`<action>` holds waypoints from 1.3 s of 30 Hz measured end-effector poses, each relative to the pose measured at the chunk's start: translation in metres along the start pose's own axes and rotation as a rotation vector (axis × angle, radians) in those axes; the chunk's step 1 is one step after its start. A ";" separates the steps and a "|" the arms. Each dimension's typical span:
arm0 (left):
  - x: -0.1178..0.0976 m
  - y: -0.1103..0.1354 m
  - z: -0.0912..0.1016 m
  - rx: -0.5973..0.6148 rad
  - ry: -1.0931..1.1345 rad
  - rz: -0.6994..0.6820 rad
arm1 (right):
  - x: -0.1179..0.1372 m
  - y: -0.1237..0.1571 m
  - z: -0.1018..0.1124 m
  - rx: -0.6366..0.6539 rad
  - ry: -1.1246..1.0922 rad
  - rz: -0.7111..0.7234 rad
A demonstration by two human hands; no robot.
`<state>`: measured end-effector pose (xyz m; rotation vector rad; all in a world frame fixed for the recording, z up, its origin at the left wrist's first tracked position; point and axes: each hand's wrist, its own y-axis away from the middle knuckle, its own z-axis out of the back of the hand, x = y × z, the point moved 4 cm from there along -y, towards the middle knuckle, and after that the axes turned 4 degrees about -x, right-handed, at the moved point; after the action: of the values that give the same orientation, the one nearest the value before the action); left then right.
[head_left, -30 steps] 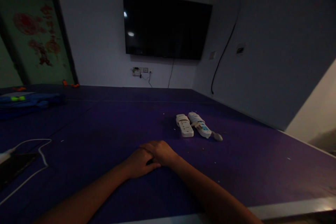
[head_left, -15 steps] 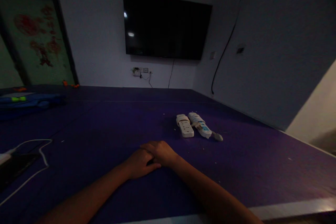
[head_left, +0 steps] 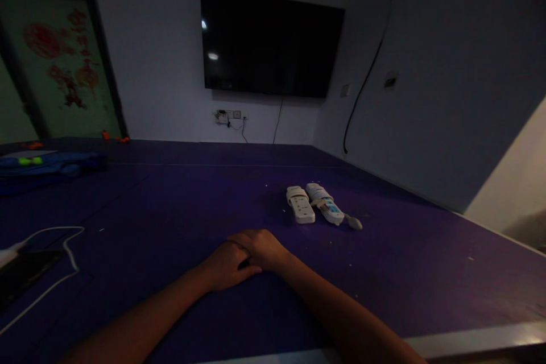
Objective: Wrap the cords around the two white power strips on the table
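Our left hand (head_left: 224,266) and right hand (head_left: 268,250) rest pressed together on the purple surface (head_left: 191,205), the right laid over the left with its fingers folded across the back of it. The left thumb sticks out beneath the right hand; the other left fingers are largely hidden, so we cannot tell how far they curl. We see nothing else in either grasp.

Just beyond the right hand, and apart from it, lie two power strips, side by side and slanting. The plain white strip (head_left: 303,211) has its cord wound round the far end; the blue-marked strip (head_left: 336,214), to its right, is wrapped likewise, with a pale rounded piece (head_left: 354,222) by its near end. Small white specks dot the surface around them.

Well off to our left, a white cable (head_left: 70,256) loops beside a dark flat device (head_left: 32,273); farther back lies a blue bundle (head_left: 68,164).
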<state>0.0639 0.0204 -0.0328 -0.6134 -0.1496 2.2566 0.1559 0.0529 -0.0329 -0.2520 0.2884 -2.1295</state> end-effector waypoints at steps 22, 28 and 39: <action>0.005 0.000 -0.004 -0.001 0.011 0.009 | 0.002 0.001 0.002 -0.001 0.013 -0.005; 0.001 0.000 -0.001 -0.002 -0.014 -0.003 | 0.002 0.001 0.002 -0.008 0.007 0.001; 0.001 0.000 -0.001 -0.004 -0.001 -0.004 | 0.002 0.000 0.003 0.014 0.000 -0.006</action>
<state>0.0636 0.0208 -0.0342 -0.6139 -0.1558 2.2536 0.1562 0.0508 -0.0298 -0.2443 0.2727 -2.1370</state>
